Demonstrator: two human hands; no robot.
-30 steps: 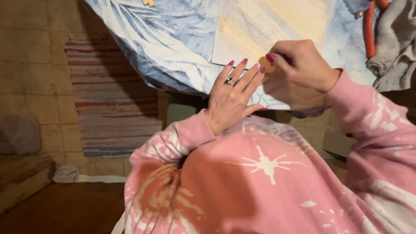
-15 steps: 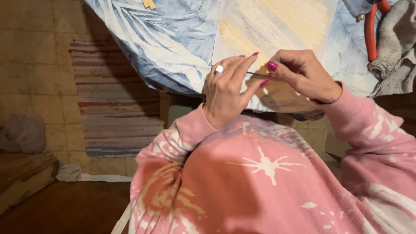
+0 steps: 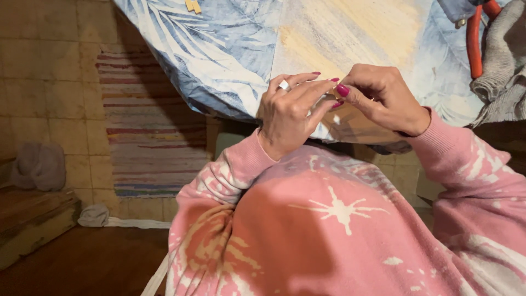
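Two hands, the left hand (image 3: 287, 112) with one ring (image 3: 284, 84) and the right hand (image 3: 383, 98), over one leaf-print tablecloth (image 3: 219, 49). One striped rug (image 3: 148, 126), two rags (image 3: 38, 164), one red-handled tool (image 3: 474, 44), one grey cloth (image 3: 504, 60).

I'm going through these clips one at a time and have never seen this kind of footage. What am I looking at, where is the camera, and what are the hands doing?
There is no machine here: a camera worn on a person's head looks down at their own two bare hands. The left hand and the right hand meet fingertip to fingertip at the edge of a table covered with a blue and yellow leaf-print cloth. They seem to pinch something small and pale between them; it is too hidden to name. A red-handled tool and a grey cloth lie at the right. Pink sleeves fill the foreground.
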